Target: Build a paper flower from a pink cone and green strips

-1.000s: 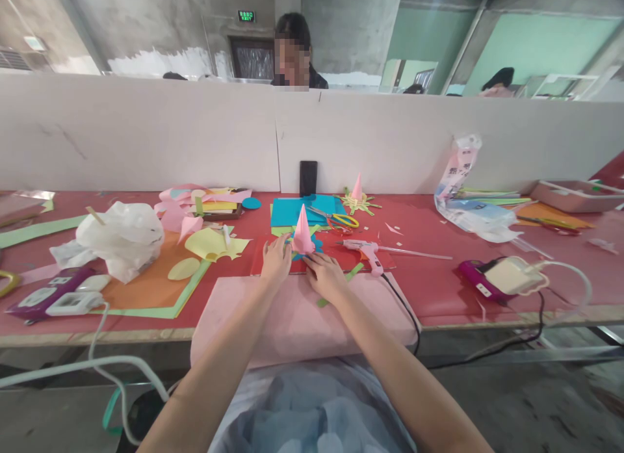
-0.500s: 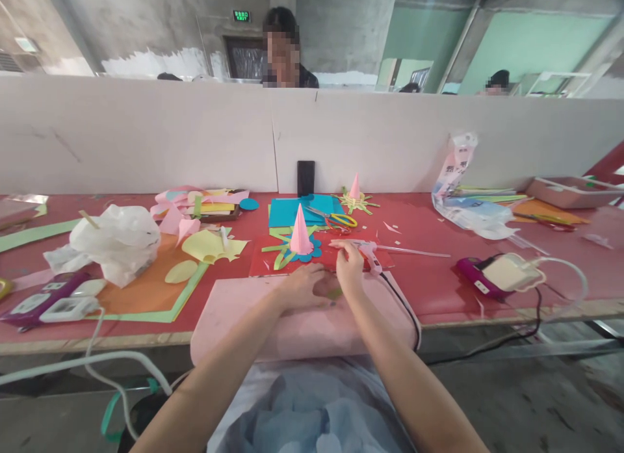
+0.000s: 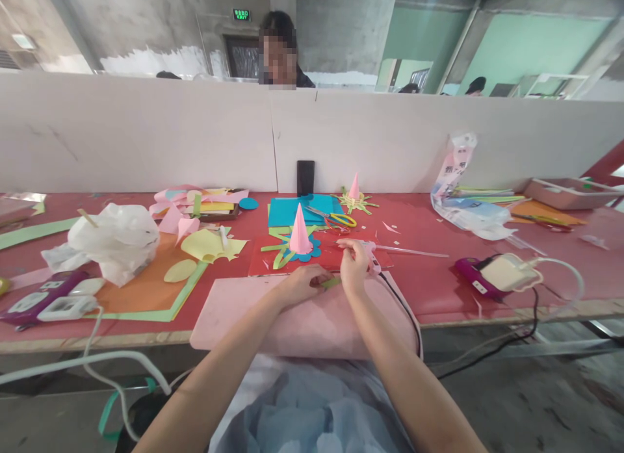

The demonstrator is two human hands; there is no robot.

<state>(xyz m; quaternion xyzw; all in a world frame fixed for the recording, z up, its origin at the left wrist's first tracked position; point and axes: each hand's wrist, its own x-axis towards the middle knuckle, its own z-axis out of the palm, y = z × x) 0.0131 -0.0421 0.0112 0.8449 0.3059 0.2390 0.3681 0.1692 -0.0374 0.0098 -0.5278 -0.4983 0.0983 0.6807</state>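
My left hand (image 3: 301, 284) rests on the pink sheet (image 3: 273, 316) and pinches a small green paper strip (image 3: 331, 282). My right hand (image 3: 354, 266) is closed around the handle of the pink glue gun (image 3: 369, 256), whose nozzle points toward the strip. Just beyond my hands a pink paper cone (image 3: 299, 230) stands upright on a blue flower shape with green strips, on a red sheet (image 3: 331, 258).
Scissors with yellow handles (image 3: 336, 218) lie on blue paper behind the cone. A white plastic bag (image 3: 114, 238), paper scraps and a power strip (image 3: 43, 300) are to the left. A charger (image 3: 502, 274) with cables sits right. A white partition stands behind, with a person beyond it.
Both hands left the pink cone. The left hand came back onto the pink sheet and took the green strip; the right hand reached to the glue gun and closed on it.
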